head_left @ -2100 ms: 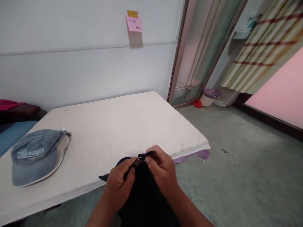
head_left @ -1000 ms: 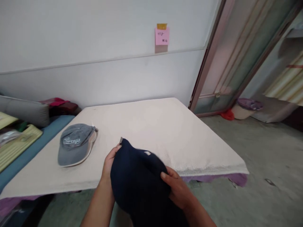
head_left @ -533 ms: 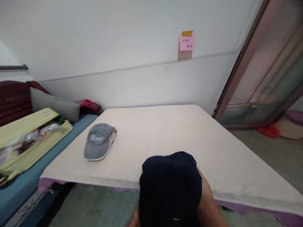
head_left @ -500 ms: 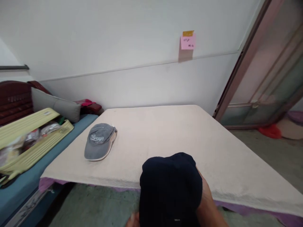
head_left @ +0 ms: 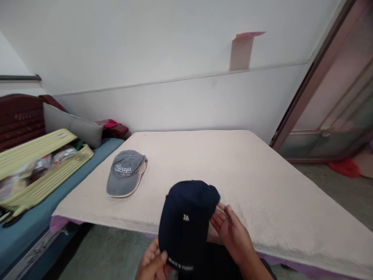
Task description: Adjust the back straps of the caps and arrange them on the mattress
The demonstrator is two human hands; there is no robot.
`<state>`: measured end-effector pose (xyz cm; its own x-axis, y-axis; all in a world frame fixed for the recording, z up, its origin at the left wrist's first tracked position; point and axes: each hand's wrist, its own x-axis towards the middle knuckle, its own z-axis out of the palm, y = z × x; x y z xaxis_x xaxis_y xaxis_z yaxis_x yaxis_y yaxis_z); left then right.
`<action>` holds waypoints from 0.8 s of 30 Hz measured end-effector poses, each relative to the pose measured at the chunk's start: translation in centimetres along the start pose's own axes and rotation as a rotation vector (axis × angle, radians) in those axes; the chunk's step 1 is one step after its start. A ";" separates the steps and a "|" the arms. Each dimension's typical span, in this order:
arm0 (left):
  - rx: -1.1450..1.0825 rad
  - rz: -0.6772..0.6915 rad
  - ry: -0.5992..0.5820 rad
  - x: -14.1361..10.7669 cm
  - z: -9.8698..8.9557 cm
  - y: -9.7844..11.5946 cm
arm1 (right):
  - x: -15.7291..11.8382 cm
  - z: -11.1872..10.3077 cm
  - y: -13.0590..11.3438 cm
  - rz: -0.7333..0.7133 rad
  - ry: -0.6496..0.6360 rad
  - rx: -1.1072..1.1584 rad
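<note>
A navy baseball cap (head_left: 189,210) with small white lettering on its front and brim is held up over the near edge of the covered bed-like surface (head_left: 198,155). My left hand (head_left: 153,260) pinches the cap's brim at its lower left, thumb on top. On the other side, my right hand (head_left: 231,231) is open with the palm turned up and fingers stretched toward the cap's crown; its fingertips are at the cap's right edge, and contact is unclear. A grey cap (head_left: 125,173) with white "Always" lettering lies on the surface to the left.
At left, a blue mattress (head_left: 109,146) bears a grey pillow (head_left: 74,124) and pale yellow slatted panels (head_left: 67,171) with plastic-wrapped items between them. A white wall (head_left: 175,105) with a pink note (head_left: 249,35) stands behind. To the right is a sliding door (head_left: 320,97).
The navy cap has moved left and tipped, so its front lettering now shows. My right hand has opened away from its side. The pink note has flapped up, and the view has shifted slightly.
</note>
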<state>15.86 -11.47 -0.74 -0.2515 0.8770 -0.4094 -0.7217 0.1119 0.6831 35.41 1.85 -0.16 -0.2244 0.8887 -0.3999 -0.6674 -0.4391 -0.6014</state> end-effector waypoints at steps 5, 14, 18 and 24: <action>0.120 0.290 -0.050 4.1 4.0 10.3 | 0.2 -1.4 1.8 0.048 -0.011 -0.034; 0.003 0.552 0.218 15.8 2.3 25.2 | 0.9 -2.8 3.4 0.032 0.013 -0.104; 0.000 0.476 0.411 17.7 -3.9 25.6 | 1.4 -3.1 4.1 0.044 0.020 -0.119; 0.010 0.403 0.466 17.2 -9.3 24.8 | 1.4 -2.7 4.4 0.058 0.023 -0.154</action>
<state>-12.36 2.03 3.57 -0.7606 0.5546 -0.3376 -0.5056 -0.1797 0.8438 34.08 0.85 -5.23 -0.2419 0.8585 -0.4522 -0.5366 -0.5066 -0.6748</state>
